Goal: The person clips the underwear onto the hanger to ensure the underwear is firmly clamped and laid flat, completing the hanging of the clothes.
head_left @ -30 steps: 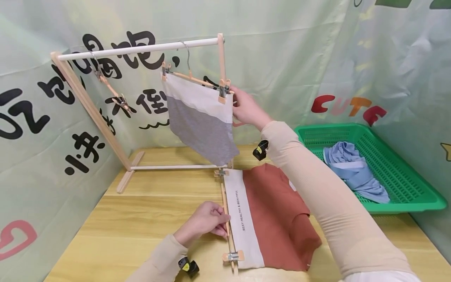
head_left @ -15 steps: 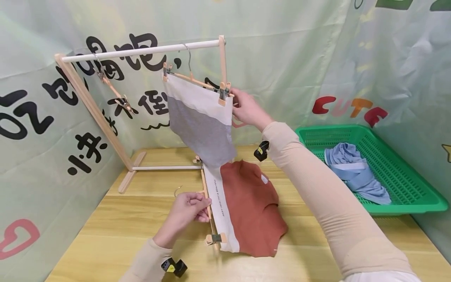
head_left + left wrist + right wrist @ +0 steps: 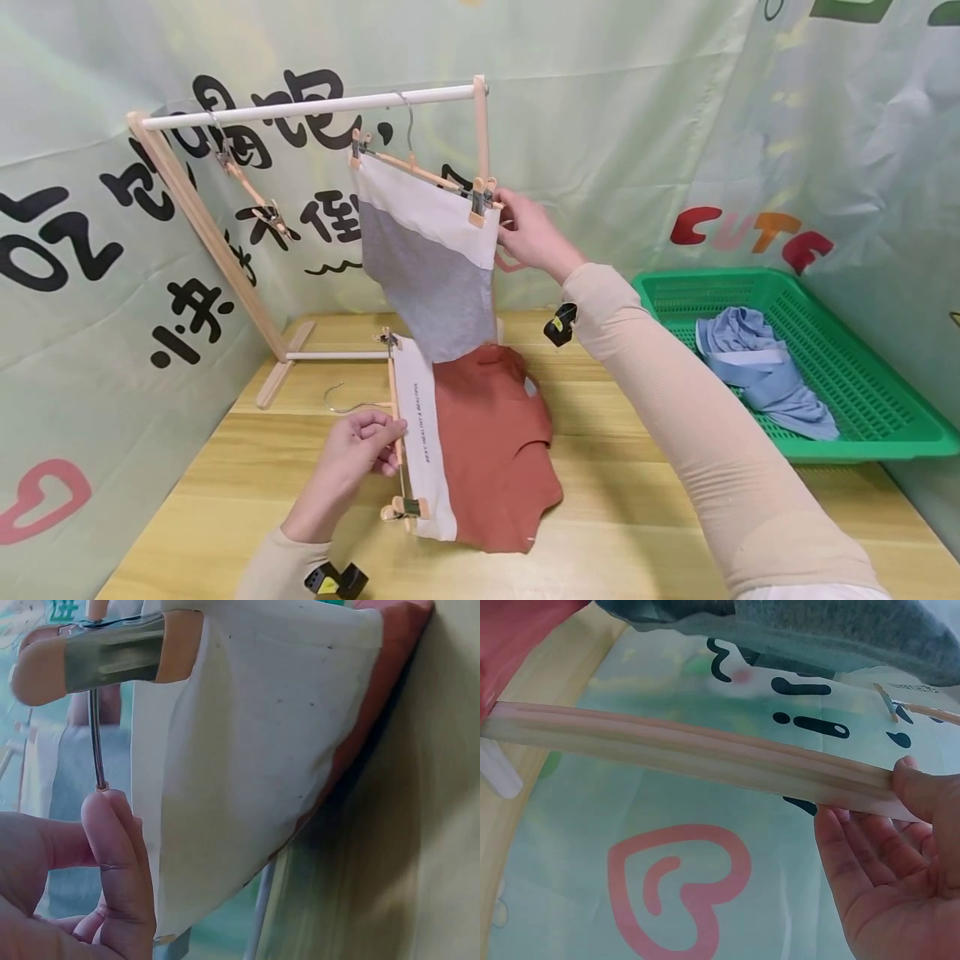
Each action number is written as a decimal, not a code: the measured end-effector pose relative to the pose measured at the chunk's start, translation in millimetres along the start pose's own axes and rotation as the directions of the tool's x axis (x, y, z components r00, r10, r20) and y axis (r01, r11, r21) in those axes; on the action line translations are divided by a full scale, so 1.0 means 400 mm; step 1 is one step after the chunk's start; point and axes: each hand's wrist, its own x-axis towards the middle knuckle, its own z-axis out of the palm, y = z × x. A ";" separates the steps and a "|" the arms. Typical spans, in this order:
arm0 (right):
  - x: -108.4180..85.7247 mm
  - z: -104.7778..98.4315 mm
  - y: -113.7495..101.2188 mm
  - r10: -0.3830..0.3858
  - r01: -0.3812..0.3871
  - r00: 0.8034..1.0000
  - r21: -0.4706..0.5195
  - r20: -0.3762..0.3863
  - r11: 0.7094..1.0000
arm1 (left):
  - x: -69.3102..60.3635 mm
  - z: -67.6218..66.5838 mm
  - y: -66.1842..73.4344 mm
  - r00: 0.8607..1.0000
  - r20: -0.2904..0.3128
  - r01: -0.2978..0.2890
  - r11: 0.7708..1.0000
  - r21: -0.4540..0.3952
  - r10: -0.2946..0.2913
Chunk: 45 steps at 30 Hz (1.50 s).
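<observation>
Plainly, green basket (image 3: 885,447) holding blue garment (image 3: 765,371) — left fingers (image 3: 118,862) pinching clipped hanger (image 3: 393,379), right fingers (image 3: 846,847) curled round rack post (image 3: 697,750).

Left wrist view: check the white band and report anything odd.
A few small dark specks dot the white band of the rust garment, unevenly scattered on otherwise plain cloth; I can't tell whether they're stains or stitching.

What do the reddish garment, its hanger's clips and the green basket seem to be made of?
Reddish garment: probably soft, matte cloth, draping in folds; fibre unclear.
Clips: apparently metal bands, with shiny highlights; the peach ends may be plastic or wood.
Green basket: likely smooth plastic, with regular slots.
</observation>
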 end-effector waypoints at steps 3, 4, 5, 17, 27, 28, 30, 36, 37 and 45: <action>0.001 0.000 0.001 -0.002 0.002 1.000 -0.006 0.009 1.000 | -0.006 -0.033 0.007 0.999 -0.034 -0.004 1.000 0.013 0.005; 0.001 0.000 0.001 -0.004 0.004 1.000 -0.008 0.011 1.000 | -0.008 -0.043 0.012 0.999 -0.047 -0.009 1.000 0.018 0.010; 0.001 0.000 0.001 -0.007 0.007 1.000 -0.015 0.011 1.000 | -0.011 -0.053 0.017 0.998 -0.058 -0.015 1.000 0.024 0.016; -0.005 -0.001 0.004 0.007 -0.007 1.000 -0.061 0.009 0.998 | -0.051 -0.141 0.135 0.976 -0.137 -0.151 0.978 0.145 0.171; -0.001 -0.005 0.008 0.007 -0.007 1.000 -0.041 0.021 0.999 | -0.070 -0.196 0.242 0.956 -0.135 -0.245 0.962 0.123 0.261; 0.001 -0.005 0.009 0.002 -0.001 1.000 -0.045 0.020 0.999 | -0.067 -0.200 0.254 0.957 -0.130 -0.245 0.962 0.124 0.260; 0.002 -0.004 0.013 -0.003 0.004 1.000 -0.056 0.018 0.998 | -0.061 -0.206 0.279 0.958 -0.124 -0.242 0.960 0.145 0.260; -0.002 -0.001 0.018 -0.005 0.005 1.000 -0.043 0.018 0.999 | -0.048 -0.200 0.368 0.940 -0.106 -0.261 0.883 0.390 0.325; -0.002 -0.001 0.018 -0.005 0.006 1.000 -0.035 0.019 0.999 | -0.046 -0.197 0.384 0.935 -0.102 -0.267 0.862 0.432 0.341; -0.003 0.000 0.019 -0.032 0.033 0.999 -0.026 0.011 0.999 | -0.018 -0.181 0.499 0.909 -0.089 -0.260 0.719 0.644 0.408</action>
